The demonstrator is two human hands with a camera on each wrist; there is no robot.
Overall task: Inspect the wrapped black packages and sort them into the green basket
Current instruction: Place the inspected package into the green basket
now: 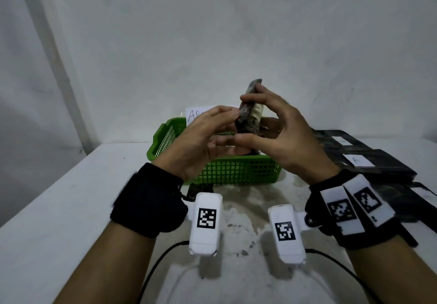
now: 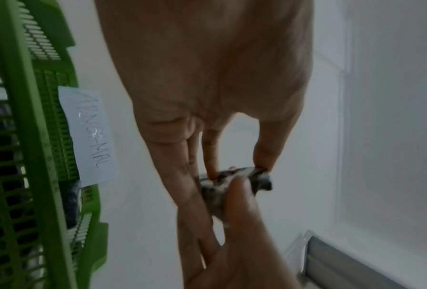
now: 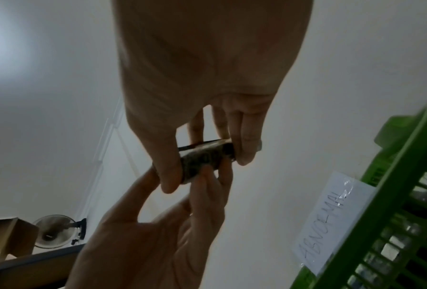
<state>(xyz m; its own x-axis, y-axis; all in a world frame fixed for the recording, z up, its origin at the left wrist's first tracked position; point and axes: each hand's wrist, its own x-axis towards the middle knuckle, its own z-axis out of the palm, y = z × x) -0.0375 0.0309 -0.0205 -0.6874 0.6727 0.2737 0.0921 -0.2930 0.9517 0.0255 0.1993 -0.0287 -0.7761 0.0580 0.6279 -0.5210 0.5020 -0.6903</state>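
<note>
I hold one wrapped black package (image 1: 250, 114) upright above the green basket (image 1: 224, 172), and it carries a pale label. My left hand (image 1: 230, 127) pinches its lower left edge. My right hand (image 1: 246, 117) grips it between thumb and fingers from the right. The left wrist view shows my left hand (image 2: 237, 172) pinching the package (image 2: 217, 193), with the basket (image 2: 22, 136) at the left. In the right wrist view my right hand (image 3: 205, 172) clamps the package (image 3: 202, 158) beside the basket (image 3: 393, 224). Dark items lie inside the basket, mostly hidden.
A paper label (image 1: 196, 113) reading "ABNORMAL" is taped to the basket's far rim. Several black packages (image 1: 364, 159) with white labels lie on the white table (image 1: 71, 209) at the right. A wall stands close behind. A cardboard box (image 3: 7, 238) and a fan (image 3: 56, 230) sit off to the side.
</note>
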